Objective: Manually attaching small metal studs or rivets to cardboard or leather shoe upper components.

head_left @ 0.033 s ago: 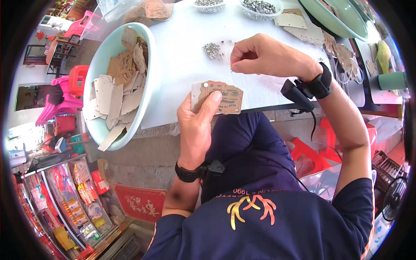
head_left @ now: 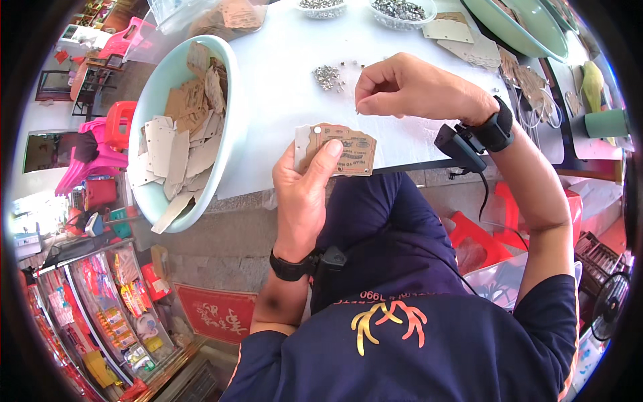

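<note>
At the near edge of the counter, my left hand clamps brown card; my right hand pinches, apparently, a metal bit. A loosened pinch could drop it.

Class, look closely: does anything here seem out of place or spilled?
One card juts over the near rim of the tub, while most sit inside. A few metal bits lie loose on the table, apart from their pile.
</note>
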A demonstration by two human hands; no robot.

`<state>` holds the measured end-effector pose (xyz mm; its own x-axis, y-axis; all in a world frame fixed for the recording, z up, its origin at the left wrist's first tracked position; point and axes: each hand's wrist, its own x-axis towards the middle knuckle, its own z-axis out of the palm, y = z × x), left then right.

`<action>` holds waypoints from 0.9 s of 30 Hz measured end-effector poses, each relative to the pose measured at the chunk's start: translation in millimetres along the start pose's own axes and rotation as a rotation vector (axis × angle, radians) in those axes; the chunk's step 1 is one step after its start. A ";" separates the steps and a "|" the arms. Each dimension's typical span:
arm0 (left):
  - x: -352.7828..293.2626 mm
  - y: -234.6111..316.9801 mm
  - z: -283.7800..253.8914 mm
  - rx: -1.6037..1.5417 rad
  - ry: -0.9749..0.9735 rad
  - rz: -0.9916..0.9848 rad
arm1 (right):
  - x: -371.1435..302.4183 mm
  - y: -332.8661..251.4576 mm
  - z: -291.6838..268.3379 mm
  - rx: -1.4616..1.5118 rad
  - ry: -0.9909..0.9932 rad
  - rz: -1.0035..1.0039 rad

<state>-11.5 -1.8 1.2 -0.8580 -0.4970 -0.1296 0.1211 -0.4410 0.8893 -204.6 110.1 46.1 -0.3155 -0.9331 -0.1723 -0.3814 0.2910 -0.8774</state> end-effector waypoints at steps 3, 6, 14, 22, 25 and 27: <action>0.0 5.0 4.7 0.000 -0.045 -0.027 | -5.9 4.9 -1.3 0.141 -0.116 0.019; 0.7 7.3 7.9 0.018 -0.092 -0.046 | -7.6 12.2 1.8 0.293 -0.202 0.015; 0.1 9.9 19.9 0.044 -0.155 -0.024 | -12.4 30.1 5.8 0.577 -0.316 -0.006; 0.8 6.2 21.5 0.051 -0.171 -0.013 | -18.1 34.9 5.1 0.637 -0.321 -0.006; 0.7 6.7 22.2 0.044 -0.175 -0.018 | -20.4 32.5 4.3 0.622 -0.302 -0.003; 1.1 4.8 21.0 0.044 -0.176 -0.016 | -21.7 31.8 2.4 0.588 -0.295 -0.028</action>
<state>-22.4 11.2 14.5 -0.9341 -0.3502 -0.0688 0.0879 -0.4127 0.9066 -207.8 139.2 20.8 -0.0291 -0.9817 -0.1883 0.1787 0.1802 -0.9673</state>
